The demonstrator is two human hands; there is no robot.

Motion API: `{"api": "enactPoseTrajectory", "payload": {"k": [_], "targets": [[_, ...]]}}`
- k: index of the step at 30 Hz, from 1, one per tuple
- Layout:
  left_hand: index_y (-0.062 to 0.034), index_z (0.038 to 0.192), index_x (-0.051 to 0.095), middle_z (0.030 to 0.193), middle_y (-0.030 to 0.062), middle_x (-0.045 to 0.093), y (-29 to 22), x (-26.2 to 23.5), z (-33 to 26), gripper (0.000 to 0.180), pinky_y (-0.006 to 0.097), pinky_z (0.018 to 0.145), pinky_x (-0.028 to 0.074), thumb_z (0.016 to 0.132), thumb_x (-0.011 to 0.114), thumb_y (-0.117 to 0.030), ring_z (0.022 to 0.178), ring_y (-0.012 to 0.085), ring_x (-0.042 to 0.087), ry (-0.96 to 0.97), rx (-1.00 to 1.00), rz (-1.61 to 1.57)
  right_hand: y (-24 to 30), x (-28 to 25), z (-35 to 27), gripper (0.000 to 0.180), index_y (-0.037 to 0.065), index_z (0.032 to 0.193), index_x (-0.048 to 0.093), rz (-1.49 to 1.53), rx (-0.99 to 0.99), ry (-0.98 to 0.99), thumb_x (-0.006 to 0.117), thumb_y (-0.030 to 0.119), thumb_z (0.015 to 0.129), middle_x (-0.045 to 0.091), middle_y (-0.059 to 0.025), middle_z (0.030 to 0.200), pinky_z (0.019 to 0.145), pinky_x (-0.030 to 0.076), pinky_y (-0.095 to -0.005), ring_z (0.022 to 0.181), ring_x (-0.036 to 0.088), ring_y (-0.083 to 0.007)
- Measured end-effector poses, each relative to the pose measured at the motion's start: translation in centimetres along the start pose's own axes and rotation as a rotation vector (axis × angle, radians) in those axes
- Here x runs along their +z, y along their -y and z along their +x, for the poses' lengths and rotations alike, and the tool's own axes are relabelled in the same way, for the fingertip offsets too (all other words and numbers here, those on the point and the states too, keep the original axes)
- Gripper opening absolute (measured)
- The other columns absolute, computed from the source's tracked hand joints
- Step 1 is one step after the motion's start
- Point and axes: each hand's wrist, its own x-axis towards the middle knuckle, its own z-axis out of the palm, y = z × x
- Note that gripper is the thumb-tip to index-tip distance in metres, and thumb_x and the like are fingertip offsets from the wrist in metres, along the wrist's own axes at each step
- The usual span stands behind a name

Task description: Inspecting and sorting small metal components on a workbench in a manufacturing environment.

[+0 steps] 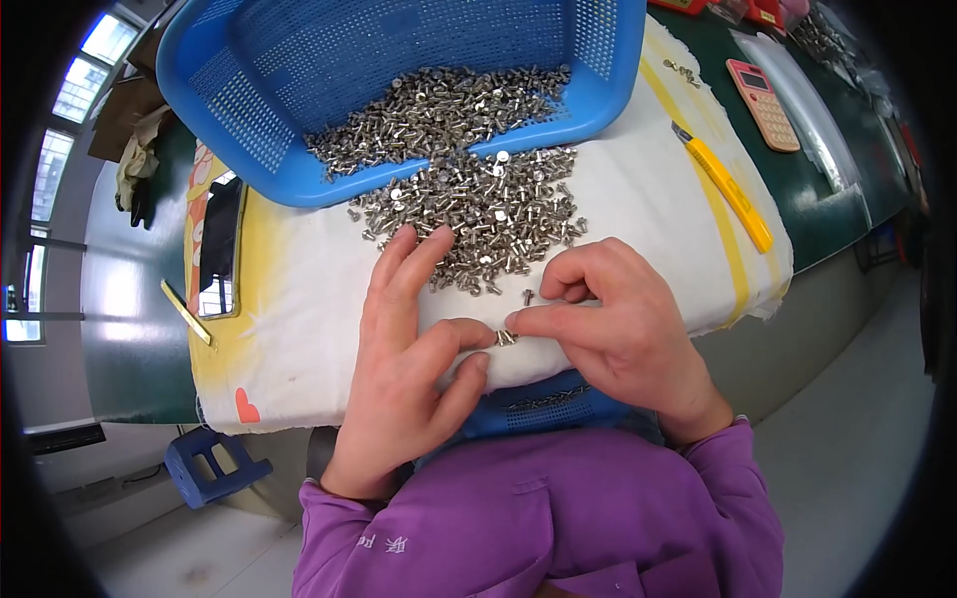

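Observation:
Small silvery screws (478,219) lie in a loose heap on a white cloth (299,329), spilling out from the blue basket (329,189). Close to the cloth's front edge is a little cluster of screws (505,338). My left hand (404,369) is open, its upper fingers stretched toward the heap and another fingertip beside the cluster. From the other side my right hand (623,334) has its fingers curled, one fingertip pressed on the cluster. A single screw (527,297) lies just beyond that fingertip. The undersides of my right fingers are hidden.
A yellow utility knife (733,194) lies on the right, near a pink calculator (763,105). On the left are a phone (221,249) and a thin yellow strip (186,313). Below the front edge, a blue container (543,409) holds more screws. A blue stool (214,468) stands lower left.

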Motion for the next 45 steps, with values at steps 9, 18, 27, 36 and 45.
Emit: {"api": "enactPoseTrajectory", "payload": {"k": [9,18,27,36,45], "targets": [[-0.0102,0.1,0.074,0.157,0.0257,0.042,-0.25,-0.11,0.1,0.026,0.057,0.118,0.031,0.075,0.074,-0.003,0.148,0.0534,0.032,0.015,-0.001,0.015,-0.15,-0.32,-0.19,0.031,0.011,0.097,0.079,-0.012,0.003,-0.028,0.069,-0.005,0.072,0.063,-0.0023,0.09,0.072,0.05,-0.0346,0.081,0.06,-0.0228],[-0.0109,0.101,0.075,0.156,0.0251,0.044,-0.32,-0.18,0.19,0.025,0.057,0.119,0.031,0.076,0.073,-0.004,0.148,0.053,0.033,0.024,0.011,0.031,-0.37,-0.57,-0.39,0.025,0.01,0.091,0.076,-0.022,0.023,-0.056,0.068,-0.005,0.072,0.064,-0.0037,0.089,0.073,0.051,-0.037,0.083,0.063,-0.025],[-0.005,0.094,0.069,0.156,0.0273,0.042,-0.09,0.11,0.1,0.018,0.057,0.118,0.032,0.076,0.073,-0.002,0.148,0.0537,0.033,-0.012,0.002,-0.02,-0.25,-0.39,-0.37,0.027,0.012,0.094,0.078,-0.03,-0.017,-0.033,0.071,-0.002,0.072,0.063,-0.0011,0.089,0.071,0.049,-0.0353,0.08,0.06,-0.0224],[-0.0034,0.095,0.066,0.157,0.0281,0.04,0.06,0.25,0.02,0.018,0.057,0.119,0.03,0.078,0.073,-0.002,0.148,0.0532,0.034,-0.033,-0.002,-0.005,-0.06,-0.27,-0.24,0.031,0.014,0.099,0.08,0.005,-0.019,-0.004,0.072,-0.001,0.073,0.062,0.0008,0.089,0.069,0.047,-0.0335,0.077,0.059,-0.0197],[-0.0035,0.102,0.066,0.158,0.028,0.039,-0.01,0.24,0.11,0.024,0.056,0.12,0.03,0.079,0.073,-0.003,0.148,0.0525,0.033,-0.032,-0.002,-0.005,-0.06,-0.28,-0.22,0.029,0.016,0.108,0.076,0.004,-0.048,0.079,0.071,0.007,0.081,0.061,0.0001,0.096,0.076,0.047,-0.0352,0.085,0.06,-0.0221]]}}
